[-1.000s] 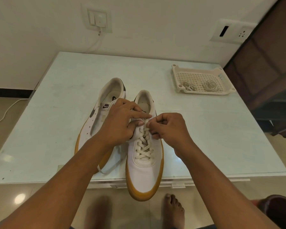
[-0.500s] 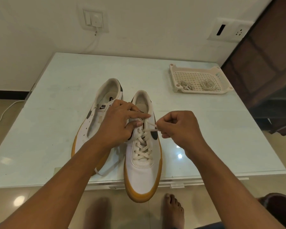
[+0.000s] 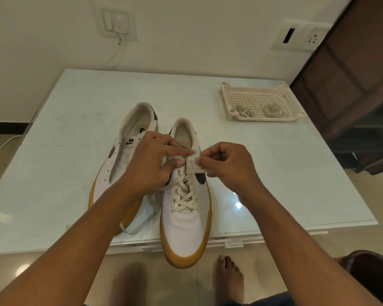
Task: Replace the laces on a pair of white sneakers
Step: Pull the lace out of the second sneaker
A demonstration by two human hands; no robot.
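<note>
Head view: sneaker (image 3: 184, 226) on surface (image 3: 75, 129).
Left hand (image 3: 152, 161): fingers (image 3: 181, 153) pinch sneaker's top eyelets.
Right hand (image 3: 228, 166): fingers pinch lace (image 3: 195, 171), right of sneaker.

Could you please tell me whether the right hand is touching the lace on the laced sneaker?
Touching. The head view shows the right hand pinching the lace by its free end beside the laced sneaker, at its top eyelets.
</note>
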